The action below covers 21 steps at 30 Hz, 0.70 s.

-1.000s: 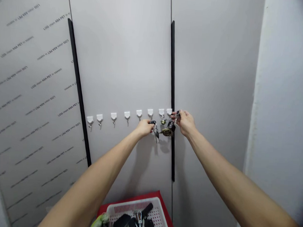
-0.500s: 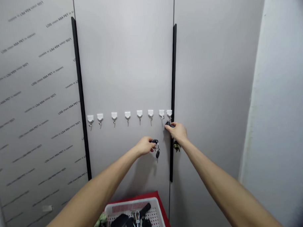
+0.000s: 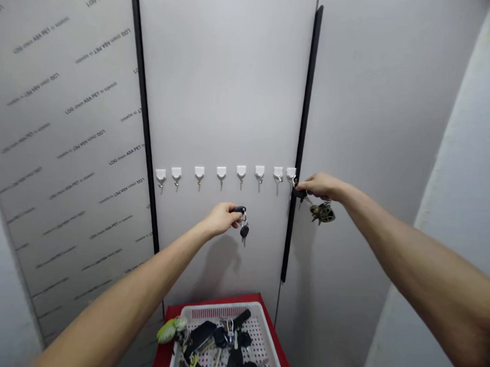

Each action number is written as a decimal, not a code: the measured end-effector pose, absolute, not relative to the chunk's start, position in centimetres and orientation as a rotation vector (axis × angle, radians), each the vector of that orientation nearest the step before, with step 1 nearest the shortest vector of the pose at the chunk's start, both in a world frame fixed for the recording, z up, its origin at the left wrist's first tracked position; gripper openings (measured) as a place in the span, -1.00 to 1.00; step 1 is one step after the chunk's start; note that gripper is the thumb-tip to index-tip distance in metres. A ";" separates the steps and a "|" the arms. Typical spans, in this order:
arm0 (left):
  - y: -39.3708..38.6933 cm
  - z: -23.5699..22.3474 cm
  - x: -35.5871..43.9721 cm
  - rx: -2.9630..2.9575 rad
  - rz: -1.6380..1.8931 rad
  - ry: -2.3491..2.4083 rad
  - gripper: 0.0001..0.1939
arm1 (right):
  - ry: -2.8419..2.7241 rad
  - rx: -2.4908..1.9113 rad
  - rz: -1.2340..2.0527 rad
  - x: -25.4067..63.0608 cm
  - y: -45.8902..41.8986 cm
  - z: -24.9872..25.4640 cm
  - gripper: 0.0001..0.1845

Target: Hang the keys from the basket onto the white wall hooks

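Note:
My left hand (image 3: 223, 219) pinches a black car key (image 3: 238, 209) in front of the cabinet door. A ring hangs from it with a second black-headed key (image 3: 244, 231). My right hand (image 3: 319, 186) is closed on a bunch of keys (image 3: 301, 194) just right of the rightmost hook (image 3: 291, 174), beside the black door handle. A brass-coloured openwork charm (image 3: 323, 213) dangles below that hand. Whether the bunch touches the hook I cannot tell. Several white adhesive hooks (image 3: 221, 173) run in a row leftward across the door, with nothing hanging on them.
Below stands a white perforated basket (image 3: 277, 356) on a red surface (image 3: 220, 299), holding several keys and black fobs. A green plush-like charm (image 3: 167, 330) hangs over its left rim. Long black handles (image 3: 145, 110) edge the door, and a white wall (image 3: 450, 158) rises at right.
My right hand has drawn to the right, off the rightmost hook, with the keys and charm now in fuller view. My left hand keeps its hold. The view has tilted down, showing more of the basket.

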<state>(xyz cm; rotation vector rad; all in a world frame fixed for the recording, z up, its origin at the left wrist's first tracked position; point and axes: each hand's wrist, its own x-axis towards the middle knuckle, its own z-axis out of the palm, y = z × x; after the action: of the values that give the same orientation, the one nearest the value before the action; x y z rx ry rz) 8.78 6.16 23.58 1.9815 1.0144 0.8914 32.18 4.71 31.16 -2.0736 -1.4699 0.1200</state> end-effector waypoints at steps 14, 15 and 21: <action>5.3 21.5 6.8 2.011 0.732 1.029 -0.84 | -1.697 -2.248 0.240 31.6 4.5 33.7 -0.76; 5.3 21.3 6.7 2.021 0.713 1.028 -0.82 | -1.690 -2.242 0.242 31.7 4.3 33.8 -0.75; 5.3 20.6 7.4 2.002 0.702 0.981 -0.86 | -1.510 -2.185 0.089 31.7 4.9 36.0 -0.75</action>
<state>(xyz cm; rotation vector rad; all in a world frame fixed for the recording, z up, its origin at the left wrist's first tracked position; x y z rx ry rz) 7.42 5.31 20.62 2.0023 0.9814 0.7017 31.69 4.90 36.03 -2.1850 -1.5100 0.0888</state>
